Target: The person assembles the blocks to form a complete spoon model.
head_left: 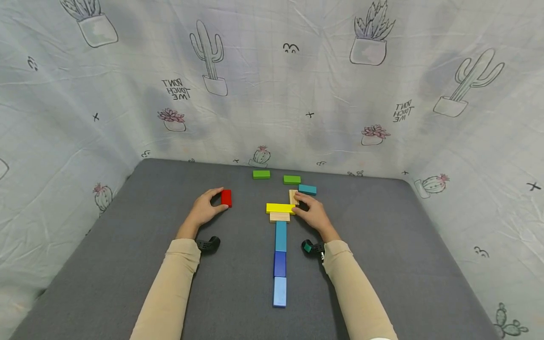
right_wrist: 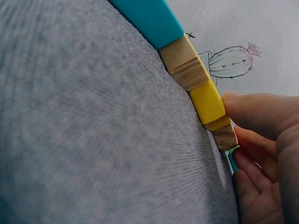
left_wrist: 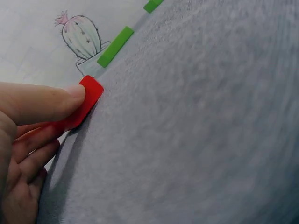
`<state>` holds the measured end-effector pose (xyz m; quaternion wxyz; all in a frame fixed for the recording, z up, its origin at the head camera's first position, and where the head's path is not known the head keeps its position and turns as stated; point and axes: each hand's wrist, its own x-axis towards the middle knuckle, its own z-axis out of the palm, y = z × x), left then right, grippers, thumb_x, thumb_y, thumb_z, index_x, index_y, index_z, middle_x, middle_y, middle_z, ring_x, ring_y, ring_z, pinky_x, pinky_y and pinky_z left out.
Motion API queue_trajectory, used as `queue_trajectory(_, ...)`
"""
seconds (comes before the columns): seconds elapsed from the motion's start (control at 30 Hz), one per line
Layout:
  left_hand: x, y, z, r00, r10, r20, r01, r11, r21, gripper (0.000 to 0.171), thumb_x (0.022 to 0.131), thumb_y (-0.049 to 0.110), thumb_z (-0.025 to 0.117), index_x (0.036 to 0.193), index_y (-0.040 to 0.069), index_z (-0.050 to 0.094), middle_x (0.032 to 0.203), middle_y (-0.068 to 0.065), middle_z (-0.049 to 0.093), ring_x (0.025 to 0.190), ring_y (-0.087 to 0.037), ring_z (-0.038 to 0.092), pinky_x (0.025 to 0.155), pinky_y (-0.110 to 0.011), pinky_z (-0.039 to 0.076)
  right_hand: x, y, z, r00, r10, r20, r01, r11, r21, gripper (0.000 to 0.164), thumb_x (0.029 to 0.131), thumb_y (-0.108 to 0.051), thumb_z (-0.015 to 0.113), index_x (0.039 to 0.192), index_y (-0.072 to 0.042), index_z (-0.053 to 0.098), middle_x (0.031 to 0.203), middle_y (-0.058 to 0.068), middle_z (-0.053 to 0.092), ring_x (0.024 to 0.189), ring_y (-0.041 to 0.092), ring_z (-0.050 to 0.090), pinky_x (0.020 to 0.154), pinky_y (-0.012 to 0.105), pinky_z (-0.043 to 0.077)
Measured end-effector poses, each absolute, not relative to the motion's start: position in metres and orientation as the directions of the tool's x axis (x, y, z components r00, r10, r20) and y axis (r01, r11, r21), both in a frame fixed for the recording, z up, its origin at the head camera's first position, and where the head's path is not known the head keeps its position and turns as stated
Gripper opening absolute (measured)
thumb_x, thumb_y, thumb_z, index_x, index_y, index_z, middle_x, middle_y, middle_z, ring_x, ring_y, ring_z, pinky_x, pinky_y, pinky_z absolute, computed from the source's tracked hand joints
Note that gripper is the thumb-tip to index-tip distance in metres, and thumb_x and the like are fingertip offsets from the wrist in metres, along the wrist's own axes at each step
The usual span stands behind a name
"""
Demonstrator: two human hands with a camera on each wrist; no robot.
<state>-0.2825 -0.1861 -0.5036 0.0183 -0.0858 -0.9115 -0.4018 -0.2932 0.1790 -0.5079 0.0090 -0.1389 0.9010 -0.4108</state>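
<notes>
My left hand [head_left: 203, 210] pinches a red block [head_left: 226, 199] on the grey tabletop, thumb at its near end and fingers at the far end. On the right, my right hand [head_left: 315, 215] spans an upright-lying plain wooden block [head_left: 292, 196], fingertips near its far end. Its thumb touches the right end of a yellow block [head_left: 278, 208], as the right wrist view also shows. Below the yellow block lies a second wooden block [head_left: 279, 217] crosswise. A teal block [head_left: 281, 236], a dark blue block [head_left: 279, 263] and a light blue block [head_left: 279, 292] continue toward me in a line.
Two green blocks, one left [head_left: 261, 174] and one right [head_left: 292, 180], lie at the table's back. Another teal block [head_left: 307, 190] sits just beyond my right fingers. A patterned white curtain [head_left: 272, 94] hangs behind and beside the grey table [head_left: 382, 264].
</notes>
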Motion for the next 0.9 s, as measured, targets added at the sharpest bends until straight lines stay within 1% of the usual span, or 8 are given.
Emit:
queue_trajectory(0.13, -0.282, -0.184, -0.505, -0.984, 0.122, 0.129, 0.178, 0.646, 0.742, 0.067, 0.086, 0.021, 0.07, 0.144, 0.005, 0.041, 0.146, -0.022, 0.039, 0.137, -0.04, 0.032, 0.112, -0.057, 0.025, -0.294, 0.179, -0.508, -0.959, -0.263, 0.104, -0.252, 0.622, -0.741, 0.053, 0.09, -0.026, 0.066, 0.137, -0.008, 0.052, 0.147, 0.003, 0.043, 0.139, 0.028, 0.034, 0.115, 0.05, 0.026)
queue_trajectory(0.37, -0.283, -0.184, -0.506, -0.979, 0.104, 0.174, 0.201, 0.577, 0.792, 0.068, 0.084, 0.015, 0.073, 0.142, 0.0, 0.041, 0.143, -0.023, 0.042, 0.129, -0.04, 0.044, 0.109, -0.054, 0.033, -0.296, 0.18, -0.508, -0.945, -0.289, 0.155, -0.307, 0.616, -0.725, 0.053, 0.089, -0.027, 0.067, 0.135, -0.005, 0.053, 0.146, 0.007, 0.045, 0.137, 0.03, 0.036, 0.114, 0.052, 0.027)
queue_trajectory(0.53, -0.282, -0.183, -0.505, -0.981, 0.092, 0.168, 0.19, 0.574, 0.796, 0.068, 0.085, 0.017, 0.072, 0.143, 0.002, 0.041, 0.143, -0.022, 0.042, 0.13, -0.039, 0.044, 0.109, -0.053, 0.033, -0.295, 0.181, -0.508, -0.947, -0.286, 0.145, -0.298, 0.614, -0.731, 0.053, 0.089, -0.028, 0.066, 0.136, -0.006, 0.052, 0.146, 0.006, 0.045, 0.138, 0.03, 0.036, 0.114, 0.052, 0.027)
queue_trajectory(0.67, -0.281, -0.179, -0.503, -0.981, 0.089, 0.175, 0.194, 0.574, 0.796, 0.067, 0.085, 0.018, 0.072, 0.142, 0.001, 0.041, 0.143, -0.022, 0.042, 0.129, -0.039, 0.044, 0.108, -0.054, 0.033, -0.295, 0.181, -0.508, -0.949, -0.284, 0.14, -0.292, 0.614, -0.733, 0.053, 0.09, -0.027, 0.066, 0.136, -0.006, 0.052, 0.146, 0.006, 0.045, 0.138, 0.03, 0.035, 0.114, 0.052, 0.027)
queue_trajectory(0.9, -0.281, -0.166, -0.501, -0.981, 0.102, 0.163, 0.192, 0.527, 0.828, 0.068, 0.084, 0.019, 0.073, 0.142, 0.002, 0.042, 0.144, -0.021, 0.042, 0.13, -0.038, 0.043, 0.109, -0.054, 0.032, -0.295, 0.181, -0.509, -0.949, -0.282, 0.144, -0.293, 0.611, -0.735, 0.052, 0.089, -0.026, 0.067, 0.136, -0.006, 0.052, 0.146, 0.006, 0.045, 0.138, 0.03, 0.036, 0.114, 0.051, 0.026)
